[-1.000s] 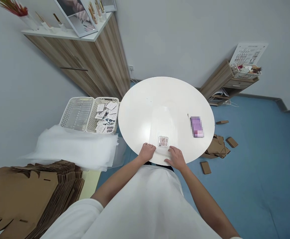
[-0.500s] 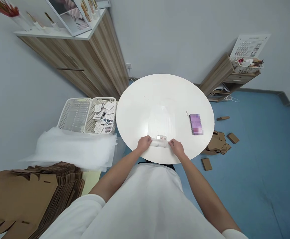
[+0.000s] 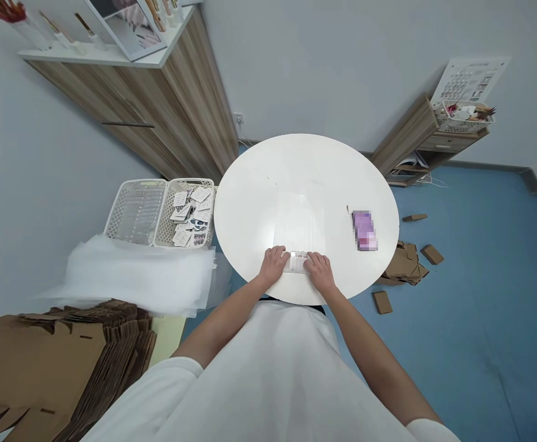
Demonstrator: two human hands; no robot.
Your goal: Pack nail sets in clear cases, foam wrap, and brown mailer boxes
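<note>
On the near part of the white round table [image 3: 254, 184] lies a translucent packing sheet [image 3: 300, 230], stretching away from me. A small clear case [image 3: 299, 256] sits at its near end, with the sheet's near edge folded over part of it. What the case holds is too small to make out. My left hand [image 3: 274, 265] presses on the left end of the fold, its fingers bent over it. On the right end, my right hand [image 3: 320, 271] grips in the same way. Fingertips of both hands partly hide the ends of the case.
A purple blurred item [image 3: 364, 231] lies on the table's right side. Left of the table stand white baskets [image 3: 159, 215], one holding cards, then stacked translucent sheets [image 3: 134, 270] and flat cardboard boxes [image 3: 42, 356]. Folded cardboard [image 3: 402, 264] lies on the floor at right.
Both hands have moved slightly forward and closer together. The sheet's near edge, earlier held up between them, now lies folded over the case under my fingers.
</note>
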